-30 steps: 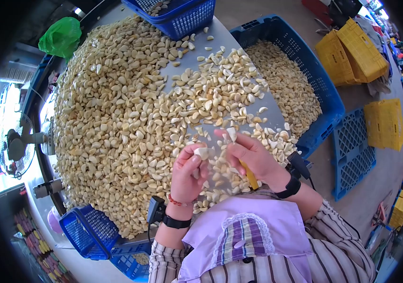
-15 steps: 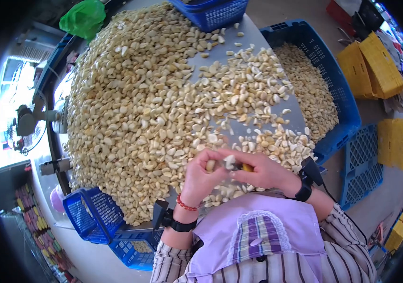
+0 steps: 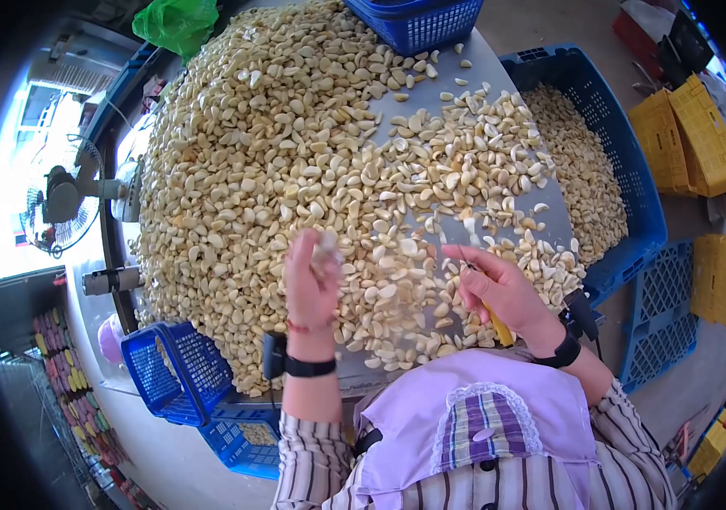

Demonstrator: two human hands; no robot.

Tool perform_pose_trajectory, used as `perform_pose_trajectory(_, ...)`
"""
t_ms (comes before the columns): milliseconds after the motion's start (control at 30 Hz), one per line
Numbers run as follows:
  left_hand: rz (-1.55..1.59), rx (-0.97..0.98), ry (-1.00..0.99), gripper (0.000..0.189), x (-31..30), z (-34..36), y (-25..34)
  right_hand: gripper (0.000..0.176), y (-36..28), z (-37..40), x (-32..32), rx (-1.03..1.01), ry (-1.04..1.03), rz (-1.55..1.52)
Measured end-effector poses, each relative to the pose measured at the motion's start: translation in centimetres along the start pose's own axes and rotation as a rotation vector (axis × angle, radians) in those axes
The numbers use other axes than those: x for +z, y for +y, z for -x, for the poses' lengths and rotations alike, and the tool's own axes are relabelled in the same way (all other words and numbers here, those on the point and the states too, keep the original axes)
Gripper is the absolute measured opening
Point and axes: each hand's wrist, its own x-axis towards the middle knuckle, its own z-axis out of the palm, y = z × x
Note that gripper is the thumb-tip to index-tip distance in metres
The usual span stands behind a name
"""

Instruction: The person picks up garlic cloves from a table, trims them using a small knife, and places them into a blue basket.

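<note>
A large heap of pale, curved pieces that look like peeled garlic cloves (image 3: 244, 170) covers the metal table. My left hand (image 3: 312, 285), smeared by motion, is over the heap with its fingers curled around blurred whitish cloves (image 3: 326, 255). Over the thinner spread on the right, my right hand (image 3: 511, 297) grips a small knife (image 3: 499, 325) by its yellow handle. Its thin blade points up and left. A whitish piece (image 3: 470, 224) lies on the table just beyond the blade.
A blue crate (image 3: 647, 204) of cloves stands right of the table. One blue basket (image 3: 431, 30) sits at the far edge, another (image 3: 163, 374) at the near left. A green plastic bag (image 3: 176, 25), a fan (image 3: 65, 195) and yellow crates (image 3: 694, 136) are farther out.
My hands were together in front of me and are now apart. The left has swung left over the heap; the right has moved slightly right, and its knife shows more clearly.
</note>
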Motion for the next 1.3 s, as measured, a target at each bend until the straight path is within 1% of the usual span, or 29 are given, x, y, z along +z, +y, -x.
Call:
perform_pose_trajectory(33, -0.442, 0.003, 0.177, 0.036, -1.1, -2.1, 0.9, 0.043, 0.1, 0.0, 0.2, 0.001, -0.002, 0.001)
perform_pose_trajectory(67, -0.442, 0.004, 0.181, 0.036, -2.0, -4.0, 0.5, 0.042, 0.2, -0.1, 0.4, 0.003, -0.013, 0.027)
perform_pose_trajectory(133, -1.704, 0.563, 0.346, 0.036, -3.0, -7.0, -0.3, 0.042, 0.3, -0.4, 0.8, -0.006, -0.031, 0.059)
perform_pose_trajectory(167, -1.703, 0.570, 0.354, 0.036, -3.2, -7.2, -0.2, 0.042, 0.5, -0.3, 1.1, -0.012, -0.022, 0.080)
perform_pose_trajectory(333, -0.782, -0.009, -0.175, 0.026, -1.2, -5.2, 2.0, 0.042, 0.4, -0.3, 0.3, -0.007, 0.000, 0.087)
perform_pose_trajectory(367, -0.587, -0.126, -0.268, 0.024, -1.3, -4.8, 1.9, 0.042, 0.4, -0.3, 0.0, 0.007, 0.014, 0.042)
perform_pose_trajectory(400, -0.173, -0.109, -0.388, 0.023, -1.9, -4.3, 1.8, 0.041, 0.5, -0.4, -0.2, 0.022, 0.026, -0.003)
perform_pose_trajectory(433, -0.175, -0.111, -0.389, 0.023, -2.2, -4.7, 2.0, 0.041, 0.5, -0.5, -0.2, 0.022, 0.027, -0.006)
perform_pose_trajectory(633, -0.424, 0.225, 0.075, 0.036, -1.6, -9.8, 4.3, 0.040, 0.0, -0.6, 0.2, 0.026, 0.032, 0.003)
perform_pose_trajectory(700, -1.670, 0.611, 0.281, 0.030, -3.3, -13.8, 1.7, 0.038, -0.2, -0.7, 0.3, 0.049, 0.067, -0.003)
perform_pose_trajectory(767, -1.798, 0.483, 0.261, 0.026, -1.3, -13.9, -0.2, 0.038, 0.1, -1.1, 0.3, 0.040, 0.066, 0.015)
perform_pose_trajectory(833, -1.841, 0.395, -0.064, 0.029, 1.4, -11.1, 0.7, 0.038, 0.0, -1.1, 0.3, 0.051, 0.091, 0.015)
perform_pose_trajectory(900, -1.727, 0.033, -0.532, 0.029, 3.3, -9.0, 1.2, 0.038, 0.3, -1.2, 0.0, 0.046, 0.084, 0.006)
perform_pose_trajectory(933, -1.727, 0.031, -0.530, 0.029, 3.1, -8.1, 1.3, 0.038, 0.5, -1.2, -0.1, 0.039, 0.087, -0.007)
perform_pose_trajectory(1000, -1.723, 0.192, -0.647, 0.026, 2.9, -6.7, 1.5, 0.038, 0.6, -1.2, -0.3, 0.034, 0.091, -0.023)
perform_pose_trajectory(1067, -1.761, 0.054, 0.103, 0.026, 2.2, -8.2, 3.8, 0.038, 0.8, -0.8, -0.4, 0.041, 0.101, -0.025)
perform_pose_trajectory(1100, -1.976, 0.143, 0.349, 0.027, 1.4, -9.4, 5.4, 0.038, 0.8, -0.7, -0.5, 0.044, 0.107, -0.026)
perform_pose_trajectory(1133, -2.026, 0.385, 0.430, 0.026, 0.0, -9.3, 7.1, 0.037, 0.9, -0.8, -0.4, 0.041, 0.108, -0.036)
perform_pose_trajectory(1200, -2.087, 0.472, 0.460, 0.026, -5.8, -12.1, 7.7, 0.037, 0.9, -1.0, -0.3, 0.039, 0.121, -0.045)
perform_pose_trajectory(1300, -2.010, 0.412, 0.379, 0.028, -7.1, -12.4, 8.9, 0.037, 0.5, -1.2, 0.0, 0.052, 0.106, -0.033)
